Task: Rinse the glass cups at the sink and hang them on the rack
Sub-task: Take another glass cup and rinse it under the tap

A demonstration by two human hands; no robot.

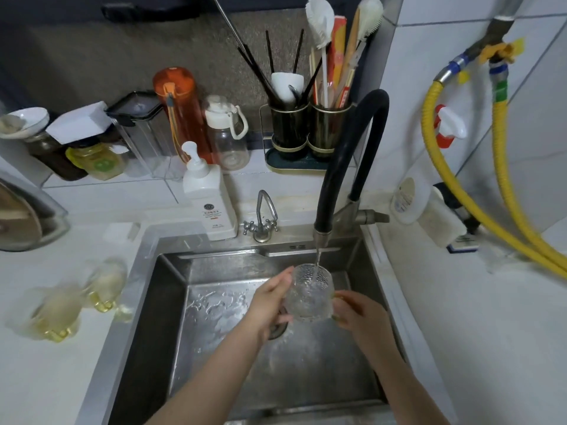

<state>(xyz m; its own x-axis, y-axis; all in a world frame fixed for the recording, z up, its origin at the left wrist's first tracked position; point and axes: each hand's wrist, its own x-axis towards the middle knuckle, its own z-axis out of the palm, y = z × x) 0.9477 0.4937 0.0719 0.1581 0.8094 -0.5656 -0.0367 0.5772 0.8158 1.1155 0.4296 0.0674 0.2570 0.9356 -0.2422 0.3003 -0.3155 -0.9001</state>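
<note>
A clear textured glass cup (310,291) is held upright over the steel sink (171,302), under the black hose faucet (346,167). A thin stream of water runs into its mouth. My left hand (271,302) grips the cup's left side, thumb near the rim. My right hand (359,314) holds it from the right, fingers curled at what looks like its handle. Two more glass cups (106,285) (53,314) with yellowish handles stand on the white counter left of the sink, blurred. No rack for the cups is in view.
A white pump bottle (208,197) and a small metal tap (262,219) stand behind the sink. Bottles and jars line the back left. Black utensil holders (306,130) hold brushes and chopsticks. Yellow hoses (503,191) run along the tiled right wall.
</note>
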